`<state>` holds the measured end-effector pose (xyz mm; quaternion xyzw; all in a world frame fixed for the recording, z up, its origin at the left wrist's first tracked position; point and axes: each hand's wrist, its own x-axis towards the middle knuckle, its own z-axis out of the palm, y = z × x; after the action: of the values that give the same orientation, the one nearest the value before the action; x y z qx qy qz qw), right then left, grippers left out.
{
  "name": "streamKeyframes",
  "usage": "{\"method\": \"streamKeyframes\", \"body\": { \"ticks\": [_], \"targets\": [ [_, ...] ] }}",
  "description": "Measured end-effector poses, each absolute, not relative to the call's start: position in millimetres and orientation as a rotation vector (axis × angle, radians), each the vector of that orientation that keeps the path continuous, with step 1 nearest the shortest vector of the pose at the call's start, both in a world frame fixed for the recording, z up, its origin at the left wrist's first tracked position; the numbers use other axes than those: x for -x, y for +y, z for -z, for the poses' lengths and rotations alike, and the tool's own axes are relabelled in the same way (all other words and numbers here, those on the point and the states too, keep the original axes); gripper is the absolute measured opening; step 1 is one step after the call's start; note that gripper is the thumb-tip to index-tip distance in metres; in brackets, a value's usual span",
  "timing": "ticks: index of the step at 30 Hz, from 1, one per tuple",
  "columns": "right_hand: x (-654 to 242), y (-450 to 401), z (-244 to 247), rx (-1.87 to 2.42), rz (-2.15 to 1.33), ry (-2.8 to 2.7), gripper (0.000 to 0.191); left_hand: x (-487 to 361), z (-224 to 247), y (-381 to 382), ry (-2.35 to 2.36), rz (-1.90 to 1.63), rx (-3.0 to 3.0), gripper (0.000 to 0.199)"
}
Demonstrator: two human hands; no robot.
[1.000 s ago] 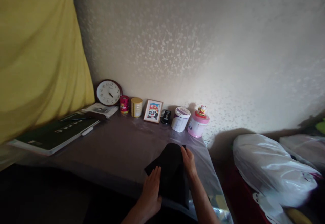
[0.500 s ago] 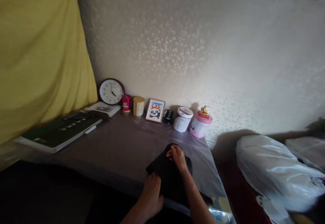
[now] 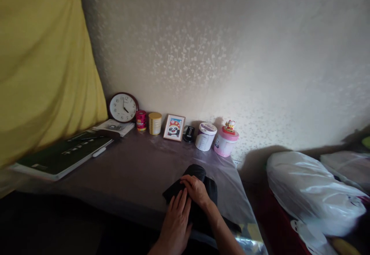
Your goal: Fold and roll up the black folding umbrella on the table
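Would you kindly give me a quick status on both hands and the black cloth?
Left hand flat on black cloth. Right hand curled against it, grip unclear. Picture frame apart, farther back on table.

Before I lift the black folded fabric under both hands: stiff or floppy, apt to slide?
Probably floppy: the black fabric lies in overlapping folds. Unlikely to roll: it spreads out low. It may slide if pushed, as the shiny grey-brown table cover looks smooth.

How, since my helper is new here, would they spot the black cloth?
Start at the table against the wall. At its near edge, toward the right corner, the left hand and right hand touch the black cloth. It lies limp, unlike the upright jars behind.
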<state>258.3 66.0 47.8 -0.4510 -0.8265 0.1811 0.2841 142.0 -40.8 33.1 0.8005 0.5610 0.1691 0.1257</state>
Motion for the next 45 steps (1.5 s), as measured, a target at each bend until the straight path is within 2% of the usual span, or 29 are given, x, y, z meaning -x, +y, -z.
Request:
{"method": "streamKeyframes", "body": {
  "ticks": [3, 7, 11, 20, 24, 28, 31, 34, 37, 41, 45],
  "targets": [
    [-263.0, 51.0, -51.7, 1.033, -0.457, -2.278, 0.028, -144.4, -18.1, -33.8, 1.72, -0.412, -2.282, 0.072],
    [-273.0, 37.3, -51.6, 0.849, -0.371, -2.377, 0.029, -142.5, -2.7, -30.5, 1.72, -0.399, -2.289, 0.069],
    [-282.2, 52.2, -41.3, 0.885, -0.269, -2.391, 0.027, -142.9, -9.5, -31.3, 1.736, -0.339, -2.249, 0.073],
    [-294.2, 124.7, -21.5, 1.032, -0.131, -2.349, 0.035, -144.9, -31.9, -29.6, 1.75, -0.091, -2.161, 0.098],
    [-299.5, 146.0, -19.8, 1.179, -0.121, -2.316, 0.035, -145.3, -38.4, -28.2, 1.786, -0.048, -2.147, 0.099],
    [-304.5, 139.2, -31.5, 1.418, 0.01, -2.137, 0.03, -144.0, -37.9, -28.5, 1.814, -0.098, -2.126, 0.087],
    [-303.0, 111.0, -35.6, 1.352, 0.046, -2.055, 0.03, -143.8, -33.3, -29.3, 1.839, -0.117, -2.137, 0.087],
    [-296.7, 81.4, -28.2, 1.153, -0.032, -2.141, 0.029, -144.0, -29.0, -30.3, 1.866, -0.135, -2.146, 0.093],
    [-296.2, 71.1, -17.9, 1.136, -0.071, -2.089, 0.029, -139.6, -26.2, -30.9, 1.824, -0.202, -2.137, 0.094],
    [-319.3, 81.7, -14.3, 1.216, -0.252, -1.769, 0.03, -121.4, -19.6, -28.0, 1.715, -0.385, -2.097, 0.097],
    [-356.0, 87.2, -17.3, 1.298, -0.593, -1.349, 0.041, -96.8, -22.5, -25.1, 1.521, -0.706, -2.026, 0.095]
  ]
}}
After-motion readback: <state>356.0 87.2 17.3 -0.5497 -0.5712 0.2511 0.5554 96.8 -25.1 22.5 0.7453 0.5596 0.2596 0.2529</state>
